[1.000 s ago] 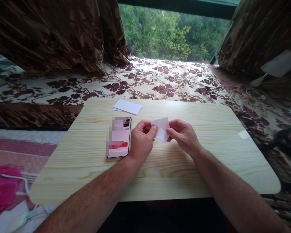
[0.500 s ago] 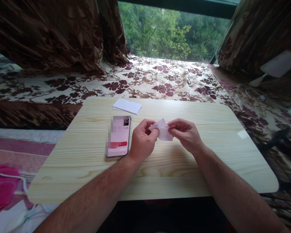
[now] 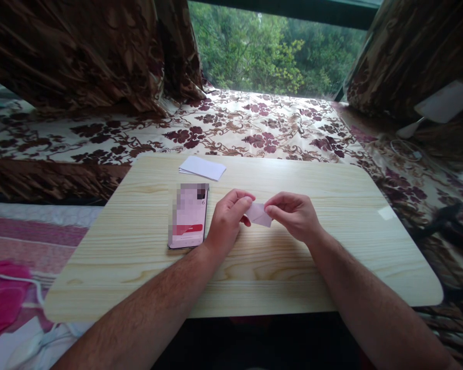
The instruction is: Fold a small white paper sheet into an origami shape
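Between my hands, over the middle of the wooden table, is a small piece of folded white paper [image 3: 260, 215] with a slanting crease across its face. My left hand [image 3: 228, 216] pinches its left end between thumb and fingers. At the upper right corner, the thumb and forefinger of my right hand [image 3: 295, 213] are closed on the same paper. My fingers cover both ends of it. Just left of my left hand lies a phone [image 3: 189, 218] with its screen lit.
A stack of white paper [image 3: 202, 168] rests near the back edge of the light wooden table [image 3: 139, 267]. Behind the table is a flowered cover [image 3: 254, 123] below a window. A white lamp [image 3: 445, 103] stands at the right, and pink fabric [image 3: 5, 295] lies at lower left.
The paper's pointed upper part is folded down, so it looks lower and flatter. My left thumb has moved up to its top edge. The number on the phone screen differs.
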A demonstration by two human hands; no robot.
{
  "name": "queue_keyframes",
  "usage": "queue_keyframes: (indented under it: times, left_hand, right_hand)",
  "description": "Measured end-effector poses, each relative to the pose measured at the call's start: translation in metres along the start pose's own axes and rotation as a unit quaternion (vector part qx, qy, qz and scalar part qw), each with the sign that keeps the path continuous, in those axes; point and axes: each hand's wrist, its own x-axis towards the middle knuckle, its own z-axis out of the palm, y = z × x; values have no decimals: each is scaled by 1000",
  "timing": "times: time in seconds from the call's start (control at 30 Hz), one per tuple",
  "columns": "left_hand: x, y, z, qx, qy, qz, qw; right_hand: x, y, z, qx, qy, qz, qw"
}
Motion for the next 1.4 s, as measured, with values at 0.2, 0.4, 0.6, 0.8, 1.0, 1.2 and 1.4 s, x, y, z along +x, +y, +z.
queue_keyframes:
  times: [0.2,0.4,0.6,0.8,1.0,1.2,1.4]
  left_hand:
    - [3,-2,0,82,10,6,997]
    - [-1,-1,3,165,6,51,985]
    - [-3,0,4,233,26,97,967]
    - [-3,1,4,210,37,77,974]
    - [-1,0,3,117,29,35,992]
    - [1,-2,3,14,20,12,1000]
    - [1,-6,3,-15,25,0,1000]
  right_hand:
    - [-2,4,4,-104,6,-40,994]
    - [-2,4,1,-155,13,-46,987]
    - [-2,-2,-1,-206,4,-39,978]
    - [-1,-4,0,-175,1,1,985]
    - [-1,-6,2,-184,-30,9,982]
    - [-3,-4,6,-164,-52,27,985]
    - [-3,-7,7,-182,-58,22,981]
